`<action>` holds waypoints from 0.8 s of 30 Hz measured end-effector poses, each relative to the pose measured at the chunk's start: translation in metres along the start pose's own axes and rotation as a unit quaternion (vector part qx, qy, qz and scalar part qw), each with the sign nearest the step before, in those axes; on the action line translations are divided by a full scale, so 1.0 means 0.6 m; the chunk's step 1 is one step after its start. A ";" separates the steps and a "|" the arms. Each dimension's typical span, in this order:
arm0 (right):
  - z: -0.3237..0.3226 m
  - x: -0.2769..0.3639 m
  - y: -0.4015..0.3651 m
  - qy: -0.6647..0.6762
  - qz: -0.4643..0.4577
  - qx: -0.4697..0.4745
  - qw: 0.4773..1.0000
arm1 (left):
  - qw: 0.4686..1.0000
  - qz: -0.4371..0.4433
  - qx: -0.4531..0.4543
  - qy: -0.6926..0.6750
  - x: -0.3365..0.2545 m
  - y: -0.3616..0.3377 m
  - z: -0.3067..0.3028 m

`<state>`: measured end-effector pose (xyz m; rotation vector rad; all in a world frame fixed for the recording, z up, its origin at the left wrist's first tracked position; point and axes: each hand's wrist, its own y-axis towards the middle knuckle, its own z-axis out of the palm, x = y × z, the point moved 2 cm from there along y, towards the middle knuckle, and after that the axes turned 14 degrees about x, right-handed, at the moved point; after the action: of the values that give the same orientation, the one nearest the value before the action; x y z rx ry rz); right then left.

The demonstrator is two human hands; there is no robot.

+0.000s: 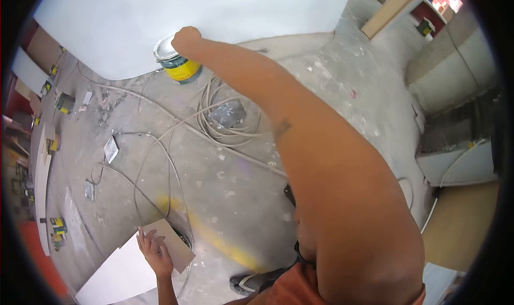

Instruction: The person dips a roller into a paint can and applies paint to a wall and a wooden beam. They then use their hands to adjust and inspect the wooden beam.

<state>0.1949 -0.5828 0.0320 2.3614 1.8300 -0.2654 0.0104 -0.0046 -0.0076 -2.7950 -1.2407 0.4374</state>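
Note:
My right arm stretches far forward, and my right hand (pixel 187 40) is closed in a fist at the upper edge of a paint can (pixel 183 71). The can is dark green with a yellow band and a pale, smeared top, and it stands near the foot of a large white panel (pixel 214 10). What the fist grips is hidden by the fingers; I cannot tell what it is. Low in the view, my left hand (pixel 156 250) is open with fingers spread, overlapping a beige board (pixel 179 246) and a white sheet (pixel 120 273).
A coiled cable (pixel 206 109) lies on the stained concrete floor around a grey flat piece (pixel 227 114). Thinner wires run to a small white-faced square (pixel 111 150). Other cans (pixel 58 226) stand along the left. A thick round column (pixel 450 59) rises at right.

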 end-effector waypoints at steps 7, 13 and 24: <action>0.058 -0.031 0.027 -0.004 -0.014 -0.096 0.995 | 1.000 0.004 0.004 -0.011 -0.006 0.005 0.006; -0.045 -0.015 -0.016 0.016 -0.032 -0.030 0.999 | 1.000 0.013 -0.009 -0.018 -0.008 0.007 0.002; 0.024 -0.003 0.026 0.040 0.008 0.005 0.999 | 0.999 0.010 -0.017 -0.035 -0.002 0.003 0.004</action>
<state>0.2089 -0.5914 0.0181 2.4254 1.8477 -0.1799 0.0100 -0.0068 -0.0099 -2.8454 -1.2471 0.5245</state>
